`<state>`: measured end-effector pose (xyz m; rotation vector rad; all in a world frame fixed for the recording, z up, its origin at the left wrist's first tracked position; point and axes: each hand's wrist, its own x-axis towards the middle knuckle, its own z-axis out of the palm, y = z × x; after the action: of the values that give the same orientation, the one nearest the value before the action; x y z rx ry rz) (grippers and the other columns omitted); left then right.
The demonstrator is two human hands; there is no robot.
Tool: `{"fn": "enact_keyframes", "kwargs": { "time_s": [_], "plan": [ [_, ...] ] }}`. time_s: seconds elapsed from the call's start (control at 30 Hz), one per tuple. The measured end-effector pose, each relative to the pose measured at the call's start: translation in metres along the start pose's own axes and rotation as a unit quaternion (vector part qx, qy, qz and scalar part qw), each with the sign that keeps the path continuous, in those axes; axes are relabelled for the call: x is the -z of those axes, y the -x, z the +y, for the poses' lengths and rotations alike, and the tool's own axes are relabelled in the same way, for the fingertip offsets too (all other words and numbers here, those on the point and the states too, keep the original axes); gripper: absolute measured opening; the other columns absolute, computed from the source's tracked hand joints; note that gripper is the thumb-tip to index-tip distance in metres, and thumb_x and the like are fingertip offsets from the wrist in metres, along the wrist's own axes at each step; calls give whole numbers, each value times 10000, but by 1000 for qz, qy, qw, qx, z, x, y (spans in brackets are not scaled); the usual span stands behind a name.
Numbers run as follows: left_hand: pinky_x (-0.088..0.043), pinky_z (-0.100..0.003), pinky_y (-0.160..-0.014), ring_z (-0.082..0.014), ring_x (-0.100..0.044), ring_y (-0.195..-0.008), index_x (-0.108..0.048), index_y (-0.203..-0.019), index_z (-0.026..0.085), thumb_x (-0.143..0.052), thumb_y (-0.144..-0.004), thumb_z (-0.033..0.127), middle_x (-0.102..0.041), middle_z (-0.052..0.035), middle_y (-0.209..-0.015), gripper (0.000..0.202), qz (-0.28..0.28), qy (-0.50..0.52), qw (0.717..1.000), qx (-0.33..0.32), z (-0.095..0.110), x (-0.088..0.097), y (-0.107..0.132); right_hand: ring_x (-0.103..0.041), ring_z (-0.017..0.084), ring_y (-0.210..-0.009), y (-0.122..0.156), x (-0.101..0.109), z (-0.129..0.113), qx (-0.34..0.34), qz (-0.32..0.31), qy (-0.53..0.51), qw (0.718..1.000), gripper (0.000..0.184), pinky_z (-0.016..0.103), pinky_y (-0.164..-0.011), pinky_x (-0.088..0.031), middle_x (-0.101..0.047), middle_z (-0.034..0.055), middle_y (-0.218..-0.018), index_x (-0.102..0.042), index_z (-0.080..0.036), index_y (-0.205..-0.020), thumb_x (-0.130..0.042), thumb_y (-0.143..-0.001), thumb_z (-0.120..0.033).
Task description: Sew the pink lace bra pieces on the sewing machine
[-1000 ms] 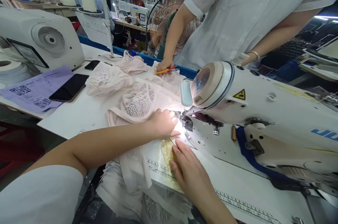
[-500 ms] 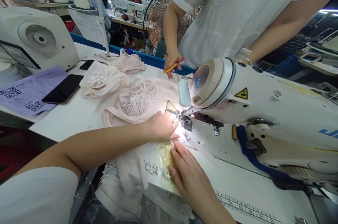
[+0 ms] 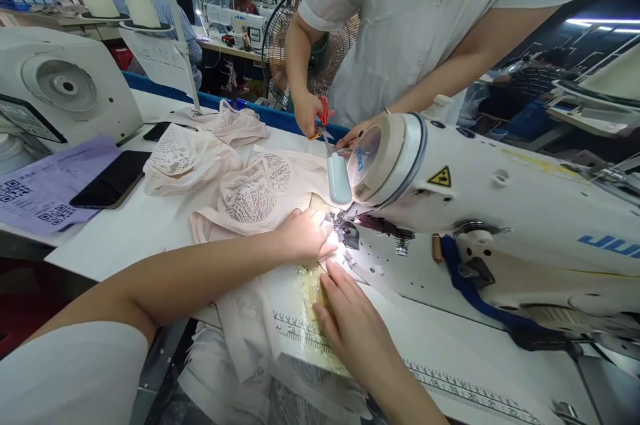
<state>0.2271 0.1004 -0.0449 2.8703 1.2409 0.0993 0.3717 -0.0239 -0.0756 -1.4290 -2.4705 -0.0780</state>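
A pale pink lace bra (image 3: 250, 195) lies on the sewing machine's table, its fabric reaching to the lit needle area. My left hand (image 3: 306, 236) is closed on the bra's fabric, fingers bent close to the presser foot (image 3: 349, 233). Nearer to me, my right hand (image 3: 356, 321) rests flat, fingers stretched out and their tips at the fabric edge in front of the needle. Beneath it is a strip of yellowish clear tape (image 3: 311, 288). The exact seam is hidden by my fingers and the glare. The white sewing machine (image 3: 480, 205) stands to the right.
More lace bras (image 3: 193, 155) lie behind, beside a black phone (image 3: 111, 179) and purple paper (image 3: 55, 178). Garments (image 3: 225, 371) hang over the table's front. Across the table, a person in a white shirt (image 3: 400, 31) holds red-handled scissors (image 3: 324, 119). A printed ruler (image 3: 465, 393) runs along the edge.
The view has shifted slightly. The person opposite has brought the other hand towards the scissors, which now point down near the machine head. My hands stay nearly in place.
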Motion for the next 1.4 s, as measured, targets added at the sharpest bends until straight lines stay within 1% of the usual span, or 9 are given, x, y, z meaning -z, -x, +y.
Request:
{"fn": "enact_keyframes", "kwargs": {
  "time_s": [0.07,0.13,0.2,0.27,0.37,0.57,0.77,1.13,1.4],
  "plan": [
    [-430,-401,-749,-280,-523,-980,-653,-982,130,-471,-909,414,-599,-150,-1010,345,32,-23,999,-29,-2,0,1,-514,330,-1230,-6,1,-1,-10,-1,-9,1000,375,482,-942,-515,-543,218,-1319,-573,-63,-1185,-411,-910,-260],
    [-412,-379,-715,-262,-534,-935,-657,-867,129,-471,-898,288,-601,-136,-930,247,66,-50,992,-95,-1,0,7,-508,328,-1233,-13,2,-2,-21,-1,-36,999,380,504,-958,-499,-542,212,-1318,-547,-73,-1211,-431,-889,-237],
    [-390,-345,-648,-218,-540,-818,-636,-785,131,-459,-863,175,-590,-109,-840,198,69,-59,984,-155,2,-1,17,-513,305,-1225,-18,4,-4,-31,-2,-74,997,393,499,-978,-485,-555,187,-1303,-524,-101,-1232,-446,-859,-197],
    [-359,-320,-578,-189,-518,-716,-620,-803,131,-465,-829,127,-583,-88,-808,157,51,-49,985,-157,4,-1,28,-505,288,-1231,-22,2,-5,-35,3,-96,995,411,487,-994,-472,-550,173,-1306,-506,-116,-1244,-448,-842,-175],
    [-340,-307,-554,-194,-499,-726,-602,-914,134,-455,-838,125,-601,-79,-879,166,43,-36,991,-121,3,0,40,-485,301,-1250,-21,-4,-5,-34,31,-82,996,404,510,-1002,-457,-541,192,-1316,-500,-99,-1245,-437,-862,-211],
    [-393,-307,-744,-186,-463,-786,-585,-987,143,-358,-928,133,-621,-75,-982,235,25,-22,983,-181,-11,7,38,-519,291,-1224,-5,-8,-2,-16,47,-72,996,327,517,-982,-474,-570,165,-1298,-558,-133,-1174,-408,-899,-228],
    [-394,-309,-823,-189,-488,-869,-597,-1043,162,-344,-972,222,-627,-78,-1065,269,18,12,976,-216,-21,12,29,-539,279,-1205,3,-5,4,-3,68,-80,995,305,481,-953,-509,-585,167,-1282,-566,-122,-1158,-412,-918,-232],
    [-428,-340,-854,-222,-520,-994,-612,-1144,153,-384,-955,256,-574,-87,-1294,313,5,-8,970,-242,-46,12,2,-558,272,-1183,2,-7,5,-6,88,-90,992,298,476,-950,-510,-609,162,-1253,-584,-128,-1135,-412,-910,-220],
    [-441,-325,-821,-210,-551,-1007,-628,-1119,166,-386,-957,253,-603,-92,-1248,303,9,-21,971,-238,-49,12,-2,-559,270,-1184,1,-7,5,-2,95,-86,992,296,469,-945,-512,-609,158,-1256,-582,-133,-1131,-410,-903,-214]
  ]
}}
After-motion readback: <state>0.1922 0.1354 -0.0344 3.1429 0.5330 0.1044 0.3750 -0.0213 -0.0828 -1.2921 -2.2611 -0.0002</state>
